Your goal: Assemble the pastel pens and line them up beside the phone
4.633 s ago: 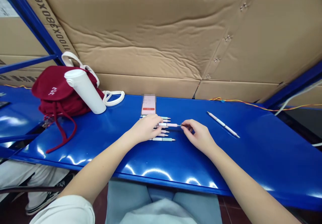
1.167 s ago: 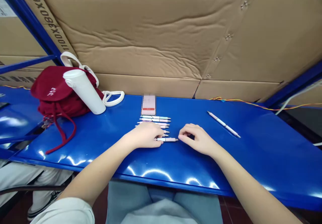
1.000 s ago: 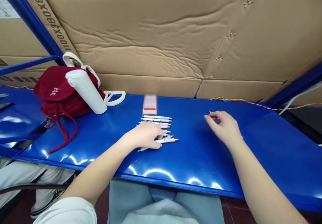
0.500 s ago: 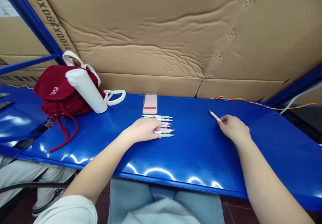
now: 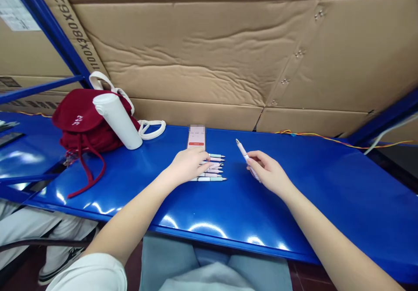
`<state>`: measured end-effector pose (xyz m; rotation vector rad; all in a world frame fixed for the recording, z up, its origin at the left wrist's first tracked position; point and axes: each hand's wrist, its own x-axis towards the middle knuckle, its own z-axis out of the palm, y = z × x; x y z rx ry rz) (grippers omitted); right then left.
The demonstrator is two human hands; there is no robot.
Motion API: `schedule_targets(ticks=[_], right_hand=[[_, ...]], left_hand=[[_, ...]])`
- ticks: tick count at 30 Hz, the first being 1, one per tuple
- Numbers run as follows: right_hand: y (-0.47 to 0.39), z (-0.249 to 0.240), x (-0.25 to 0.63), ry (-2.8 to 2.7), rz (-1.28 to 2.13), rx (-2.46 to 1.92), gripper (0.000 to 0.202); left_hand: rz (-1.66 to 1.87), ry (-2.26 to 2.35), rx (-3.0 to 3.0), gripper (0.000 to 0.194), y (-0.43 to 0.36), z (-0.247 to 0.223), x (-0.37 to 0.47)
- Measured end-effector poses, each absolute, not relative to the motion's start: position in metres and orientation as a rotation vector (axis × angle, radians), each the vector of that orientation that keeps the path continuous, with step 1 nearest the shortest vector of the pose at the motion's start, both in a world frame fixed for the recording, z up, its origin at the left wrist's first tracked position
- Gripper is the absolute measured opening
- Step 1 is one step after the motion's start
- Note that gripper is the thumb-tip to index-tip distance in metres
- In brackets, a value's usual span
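While in right hand (image 5: 269,172) — tilted pen (image 5: 243,150)

Pens (image 5: 215,179) — part-hidden under left grip (image 5: 188,164)

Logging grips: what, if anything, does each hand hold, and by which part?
The right hand holds a pen around its middle, tip free. The left hand is over the row of pens; whether it grips one cannot be told.

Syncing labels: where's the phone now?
In the head view, the phone lies toward the back of the blue table, just left of centre, beyond the left hand and pens, right of the white bottle.
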<state>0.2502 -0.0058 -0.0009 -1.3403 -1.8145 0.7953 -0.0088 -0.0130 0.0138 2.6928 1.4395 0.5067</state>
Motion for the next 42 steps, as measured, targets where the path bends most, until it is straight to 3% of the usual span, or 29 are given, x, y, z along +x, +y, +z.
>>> schedule_targets(ticks=[5, 9, 14, 17, 23, 31, 37, 42], right_hand=[[-0.025, 0.011, 0.204, -1.418, 1.525, -1.052, 0.027], [-0.032, 0.004, 0.188, -1.198, 1.703, -0.957, 0.034], [-0.026, -0.002, 0.201, -1.265, 1.623, -1.047, 0.039], [-0.022, -0.001, 0.212, -1.359, 1.401, -1.161, 0.045], [-0.027, -0.001, 0.213, -1.797, 1.108, -1.282, 0.041], [-0.032, -0.005, 0.210, -2.015, 0.769, -1.232, 0.032], [-0.025, -0.001, 0.215, -2.052, 0.795, -1.121, 0.018], [-0.022, 0.003, 0.217, -2.108, 0.781, -1.220, 0.036]], left_hand=[[0.839, 1.279, 2.549, 0.034, -0.022, 0.013, 0.006], [0.899, 1.066, 2.456, 0.033, -0.028, 0.013, 0.013], [0.865, 1.012, 2.603, 0.026, -0.030, 0.014, 0.012], [0.834, 1.111, 2.733, 0.024, -0.029, 0.013, 0.010], [0.693, 1.288, 2.870, 0.025, -0.026, 0.009, 0.007], [0.757, 1.127, 2.893, 0.028, -0.026, 0.009, 0.004], [0.636, 1.184, 2.816, 0.032, -0.023, 0.013, 0.000], [0.618, 1.201, 2.809, 0.031, -0.025, 0.016, 0.000]])
